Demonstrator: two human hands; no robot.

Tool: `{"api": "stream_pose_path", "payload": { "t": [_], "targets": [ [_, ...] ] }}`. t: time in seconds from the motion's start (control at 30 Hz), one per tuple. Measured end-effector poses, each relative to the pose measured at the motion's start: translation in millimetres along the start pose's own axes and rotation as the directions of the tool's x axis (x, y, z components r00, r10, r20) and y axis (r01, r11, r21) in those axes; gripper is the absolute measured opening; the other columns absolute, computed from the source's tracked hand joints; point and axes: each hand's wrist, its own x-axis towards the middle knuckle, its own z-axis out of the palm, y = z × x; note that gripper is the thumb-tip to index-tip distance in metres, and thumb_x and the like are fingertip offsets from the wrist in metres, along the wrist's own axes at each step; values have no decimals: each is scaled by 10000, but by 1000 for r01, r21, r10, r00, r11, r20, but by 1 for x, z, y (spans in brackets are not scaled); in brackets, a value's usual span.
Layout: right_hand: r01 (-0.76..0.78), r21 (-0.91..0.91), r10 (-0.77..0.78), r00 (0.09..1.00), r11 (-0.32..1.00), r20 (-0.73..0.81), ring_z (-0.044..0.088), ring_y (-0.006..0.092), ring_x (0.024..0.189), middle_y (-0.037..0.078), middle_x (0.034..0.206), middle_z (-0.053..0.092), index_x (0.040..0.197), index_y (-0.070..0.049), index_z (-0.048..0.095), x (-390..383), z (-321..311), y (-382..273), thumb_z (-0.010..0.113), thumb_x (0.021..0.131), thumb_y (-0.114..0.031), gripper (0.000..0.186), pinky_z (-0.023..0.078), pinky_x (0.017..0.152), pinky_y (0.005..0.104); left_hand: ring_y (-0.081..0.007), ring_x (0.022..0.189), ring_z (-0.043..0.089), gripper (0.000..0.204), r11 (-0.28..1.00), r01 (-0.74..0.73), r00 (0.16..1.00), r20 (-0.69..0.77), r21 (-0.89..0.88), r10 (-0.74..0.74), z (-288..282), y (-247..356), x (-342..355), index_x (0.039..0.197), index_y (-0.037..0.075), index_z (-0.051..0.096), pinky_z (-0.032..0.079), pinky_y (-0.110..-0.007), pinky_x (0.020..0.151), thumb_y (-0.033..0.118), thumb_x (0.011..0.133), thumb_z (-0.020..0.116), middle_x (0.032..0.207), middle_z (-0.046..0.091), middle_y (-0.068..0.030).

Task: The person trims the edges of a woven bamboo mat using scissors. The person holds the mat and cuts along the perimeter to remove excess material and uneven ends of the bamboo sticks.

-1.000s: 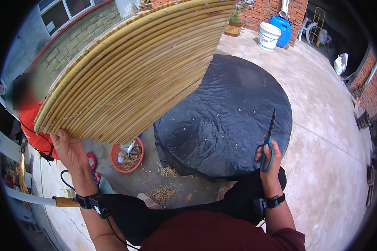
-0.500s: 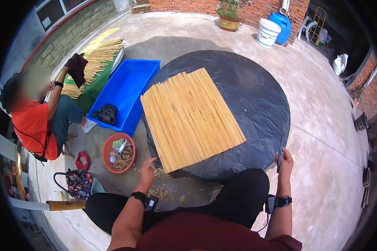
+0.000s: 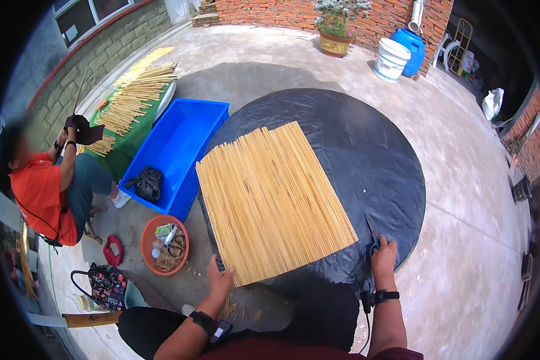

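A square mat of straw-coloured sticks (image 3: pixel 275 201) lies on a round table covered in black plastic (image 3: pixel 384 168). My left hand (image 3: pixel 219 277) is at the mat's near-left corner, thumb and fingers apart; whether it touches the edge is hard to tell. My right hand (image 3: pixel 384 258) is shut on scissors with teal handles (image 3: pixel 373 243), at the table's near-right edge beside the mat's right corner, blades pointing away from me.
At the left a seated person (image 3: pixel 42 198) holds dark cloth, beside a bench with stick bundles (image 3: pixel 132 102), a blue tub (image 3: pixel 165 144), orange basket (image 3: pixel 150 258) and patterned bag (image 3: pixel 108 282). Behind stand a potted plant (image 3: pixel 333 45), white bucket (image 3: pixel 390 66) and blue drum (image 3: pixel 417 48).
The mat, held raised in my left hand a second ago, now lies flat on the table. My left hand has let go and moved right. My right hand with the scissors has lowered.
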Motion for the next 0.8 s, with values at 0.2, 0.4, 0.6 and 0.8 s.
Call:
{"api": "stream_pose_path", "payload": {
  "t": [0.2,0.4,0.6,0.8],
  "targets": [
    [-1,-221,11,999,975,44,490,331,931,134,950,485,1138,-49,604,19,-17,-16,658,676,-44,466,406,819,458,-434,1346,193,741,722,-591,807,294,360,513,-8,87,32,1379,96,351,152,-590,1060,302,755,693,1426,265,-253],
    [530,82,-536,839,844,93,295,387,1295,201,1377,351,1367,-48,374,23,0,-100,596,798,-291,658,251,1041,504,-403,1359,188,771,610,-683,725,472,402,501,32,92,37,1385,140,373,116,-634,1044,509,756,622,1463,242,-200],
    [591,-51,-555,781,805,287,171,362,1382,180,1480,238,1422,-60,275,26,39,-107,498,822,-528,793,165,1086,518,-355,1369,199,760,607,-692,716,480,391,508,41,86,43,1384,155,379,108,-639,1043,561,768,562,1467,256,-174],
    [589,-76,-560,795,805,230,188,362,1375,181,1473,252,1421,-52,280,26,42,-117,492,851,-488,749,180,1085,499,-366,1379,168,720,624,-685,719,488,376,495,42,79,46,1394,138,361,96,-612,1063,482,799,578,1478,225,-187]
  ]
}}
